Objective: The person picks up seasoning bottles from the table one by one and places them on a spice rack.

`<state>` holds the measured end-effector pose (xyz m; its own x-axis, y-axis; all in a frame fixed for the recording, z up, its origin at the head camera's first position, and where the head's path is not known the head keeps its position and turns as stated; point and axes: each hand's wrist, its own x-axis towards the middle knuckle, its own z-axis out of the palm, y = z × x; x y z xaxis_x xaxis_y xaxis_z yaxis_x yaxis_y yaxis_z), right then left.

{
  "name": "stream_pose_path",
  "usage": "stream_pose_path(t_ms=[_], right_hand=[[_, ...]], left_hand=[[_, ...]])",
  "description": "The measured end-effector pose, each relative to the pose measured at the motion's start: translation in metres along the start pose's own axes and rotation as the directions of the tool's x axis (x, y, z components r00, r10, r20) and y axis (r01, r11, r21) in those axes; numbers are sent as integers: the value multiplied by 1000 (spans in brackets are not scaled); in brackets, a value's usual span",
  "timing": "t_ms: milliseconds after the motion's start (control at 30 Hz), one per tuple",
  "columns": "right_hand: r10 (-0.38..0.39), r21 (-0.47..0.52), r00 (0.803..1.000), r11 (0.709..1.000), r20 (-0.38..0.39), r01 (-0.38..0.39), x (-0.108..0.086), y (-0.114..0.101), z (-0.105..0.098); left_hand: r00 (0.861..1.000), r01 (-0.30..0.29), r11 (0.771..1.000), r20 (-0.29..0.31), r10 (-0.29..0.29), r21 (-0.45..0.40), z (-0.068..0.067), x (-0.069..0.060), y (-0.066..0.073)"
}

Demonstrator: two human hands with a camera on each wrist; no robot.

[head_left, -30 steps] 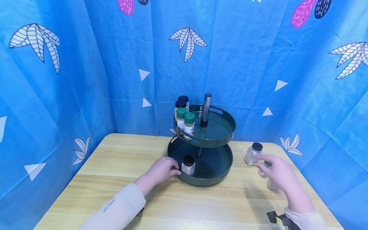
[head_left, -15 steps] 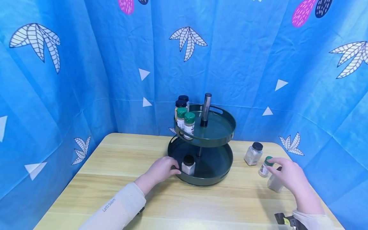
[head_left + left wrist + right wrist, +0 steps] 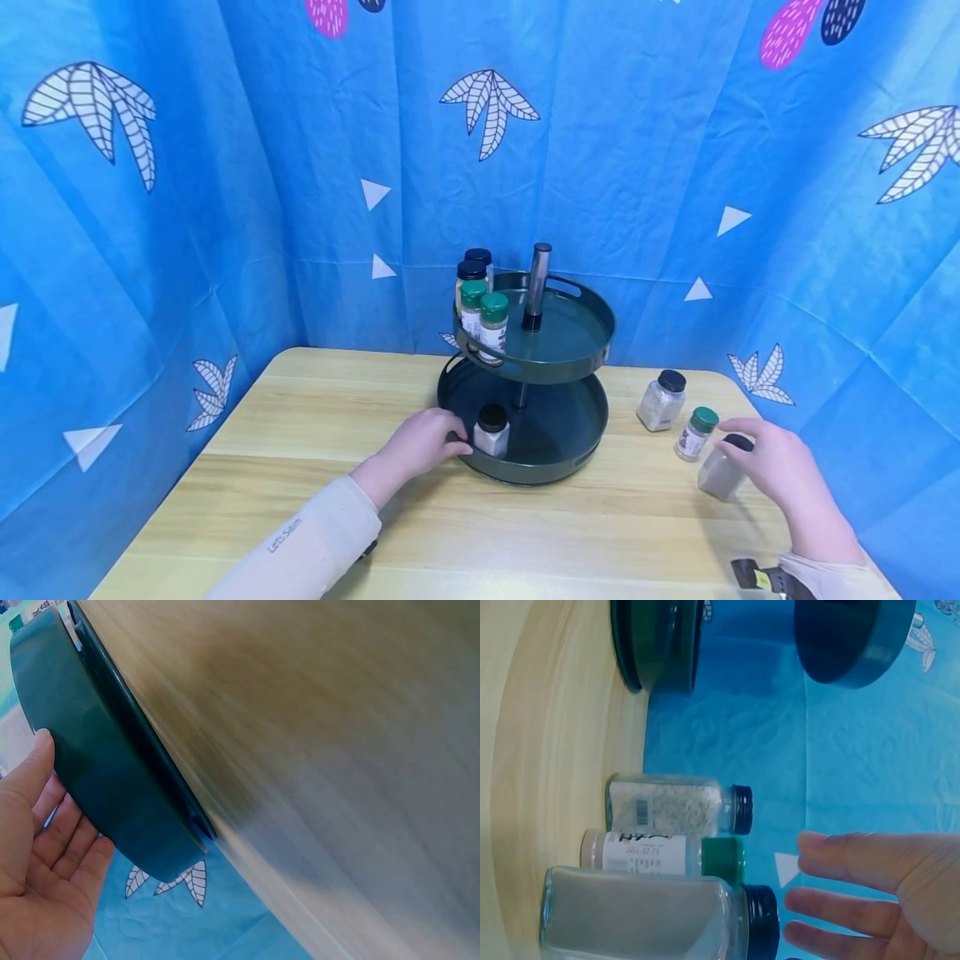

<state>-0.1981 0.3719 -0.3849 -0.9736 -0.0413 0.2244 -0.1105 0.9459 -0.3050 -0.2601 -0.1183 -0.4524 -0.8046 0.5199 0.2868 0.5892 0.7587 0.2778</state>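
Observation:
A two-tier green tray stand (image 3: 551,475) stands on the table. My left hand (image 3: 418,450) holds the left rim of its lower tier, fingers and thumb about the edge, as the left wrist view also shows. Inside that tier, near the hand, sits a jar of white contents with a black lid (image 3: 492,433). On the right, my right hand (image 3: 783,462) hovers with parted fingers at a black-lidded glass jar (image 3: 722,477). In the right wrist view the fingertips (image 3: 801,896) stay just off that jar's lid (image 3: 763,922).
Beyond the jar stand a green-capped spice bottle (image 3: 696,435) and another black-lidded jar (image 3: 662,402). The upper tier (image 3: 570,329) carries several spice bottles (image 3: 493,325) on its left side. A blue patterned curtain (image 3: 637,167) surrounds the wooden table (image 3: 315,400).
My right hand has moved right and nearer, from beside the far black-lidded jar, past the green-capped bottle, to the nearest jar. The left hand has stayed at the tray rim.

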Motion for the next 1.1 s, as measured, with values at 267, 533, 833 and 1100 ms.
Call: stream_pose_path(t_ms=[267, 533, 833, 1100], right_hand=[[15, 5, 1000, 1000, 18, -16, -1, 7, 2], [20, 7, 1000, 1000, 21, -20, -1, 9, 7], [9, 1, 1000, 1000, -7, -9, 1, 11, 11], [15, -1, 1000, 1000, -1, -15, -1, 13, 13]], left_hand=[[1000, 2, 1000, 5, -2, 0, 0, 1, 0], [1000, 6, 1000, 7, -6, -2, 1, 0, -1], [1000, 5, 1000, 1, -5, -5, 0, 0, 0], [1000, 11, 1000, 5, -11, -13, -2, 0, 2]])
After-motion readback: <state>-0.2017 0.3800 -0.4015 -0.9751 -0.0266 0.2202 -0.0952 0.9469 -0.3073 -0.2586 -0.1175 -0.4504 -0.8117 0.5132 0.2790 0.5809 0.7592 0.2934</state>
